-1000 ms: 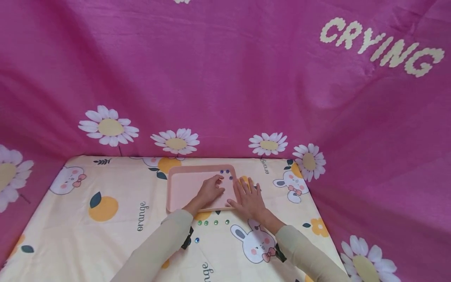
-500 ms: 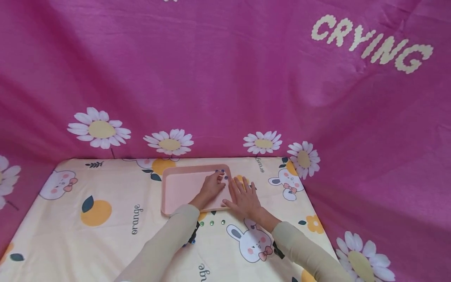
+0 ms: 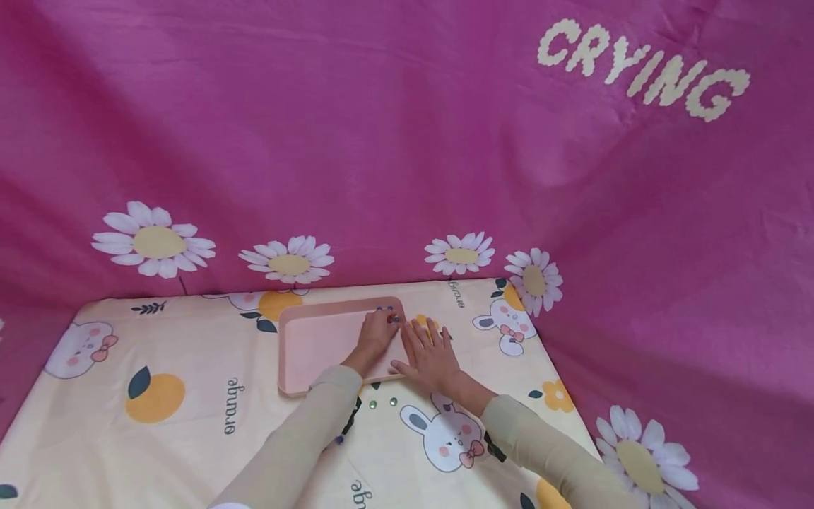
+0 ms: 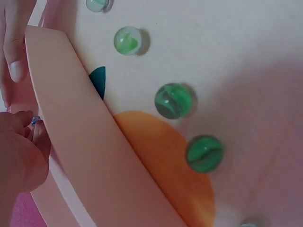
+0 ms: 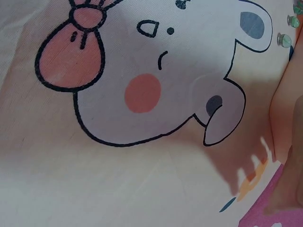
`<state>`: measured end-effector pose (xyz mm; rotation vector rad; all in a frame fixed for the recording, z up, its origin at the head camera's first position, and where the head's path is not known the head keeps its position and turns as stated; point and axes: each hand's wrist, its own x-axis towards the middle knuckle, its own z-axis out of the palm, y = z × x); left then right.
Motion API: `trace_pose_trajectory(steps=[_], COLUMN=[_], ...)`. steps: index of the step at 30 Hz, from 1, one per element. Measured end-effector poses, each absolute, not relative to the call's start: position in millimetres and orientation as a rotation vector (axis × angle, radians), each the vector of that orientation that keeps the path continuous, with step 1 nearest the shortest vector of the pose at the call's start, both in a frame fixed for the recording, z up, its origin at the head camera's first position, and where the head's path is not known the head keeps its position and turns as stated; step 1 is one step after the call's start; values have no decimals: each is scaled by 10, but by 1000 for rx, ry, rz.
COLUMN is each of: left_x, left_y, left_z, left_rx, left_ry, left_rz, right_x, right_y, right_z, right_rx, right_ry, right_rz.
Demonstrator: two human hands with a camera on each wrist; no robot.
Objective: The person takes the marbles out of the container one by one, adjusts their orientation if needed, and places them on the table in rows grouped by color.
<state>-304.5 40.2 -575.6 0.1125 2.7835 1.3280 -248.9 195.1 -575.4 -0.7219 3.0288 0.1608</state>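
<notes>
My left hand (image 3: pixel 376 331) reaches into the pink tray (image 3: pixel 299 384) near its right end. Thumb and finger pinch a small blue marble (image 4: pixel 36 120), low by the tray floor in the left wrist view. Just beyond those fingertips, toward the tray's far right corner, sit more blue marbles (image 3: pixel 389 308). With fingers spread and straight, my right hand (image 3: pixel 435 360) rests along the tray's right wall, thumb at the near corner.
Green marbles (image 4: pixel 173 100) lie in a row on the patterned cloth (image 3: pixel 210 339) in front of the tray. A blue marble (image 3: pixel 340 439) shows beside the left sleeve. A pink curtain (image 3: pixel 356 141) rises behind and at both sides.
My left hand has moved right within the tray, and its fingertips have closed on a blue marble. The right hand stays against the tray wall. The head view has shifted slightly.
</notes>
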Motion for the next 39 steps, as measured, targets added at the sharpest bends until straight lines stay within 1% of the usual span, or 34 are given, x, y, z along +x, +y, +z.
trace_pose_trajectory(steps=[5, 11, 15, 24, 30, 39], left_x=[-3067, -3061, -3030, -2922, -2707, -2219], left_y=[390, 366, 302, 43, -89, -300], left_z=[-5736, -5747, -5789, -5857, -5757, -5597], left_rx=[108, 203, 213, 247, 230, 233], left_ry=[2822, 2895, 2877, 2801, 2656, 2531], left_rz=[1265, 1173, 1241, 1455, 1595, 1656], right_x=[-2506, -2516, -2514, -2480, -2496, -2519], right_y=[1915, 1877, 1861, 1902, 1927, 1916], right_z=[-5747, -5756, -5763, -5738, -5768, -5800], right_rx=[-735, -755, -767, -705, -718, -702], right_ry=[3033, 3030, 3041, 3019, 3039, 3032], right_rz=[198, 190, 149, 121, 133, 194])
